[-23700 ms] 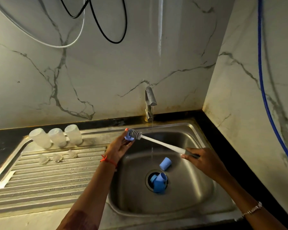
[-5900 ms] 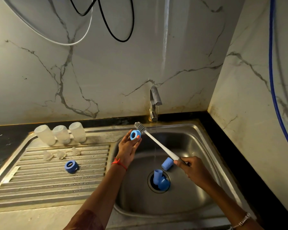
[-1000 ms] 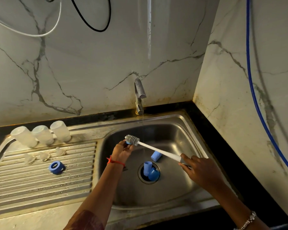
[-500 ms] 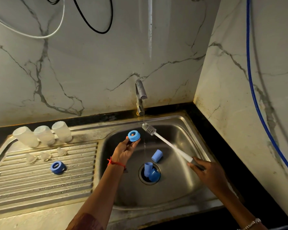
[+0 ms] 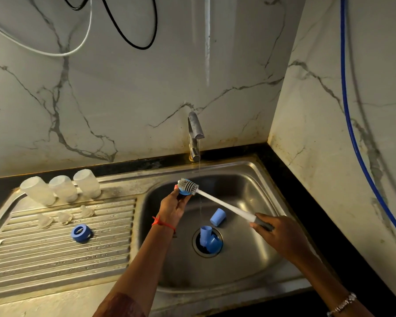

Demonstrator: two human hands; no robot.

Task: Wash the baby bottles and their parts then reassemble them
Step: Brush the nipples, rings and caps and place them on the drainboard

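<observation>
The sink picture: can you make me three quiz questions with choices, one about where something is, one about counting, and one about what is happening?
1. Where does the blue ring not in a hand lie?
A. on the ribbed drainboard
B. in the drain
C. on the tap

2. How many clear bottles stand upside down behind the drainboard?
A. one
B. three
C. five

3. What is the tap doing?
A. nothing, it is dry
B. spraying sideways
C. running a thin stream

Answers: 1 A, it sits on the ridges left of the basin. 2 B, three stand in a row. 3 C, a thin line of water falls from the spout.
</observation>
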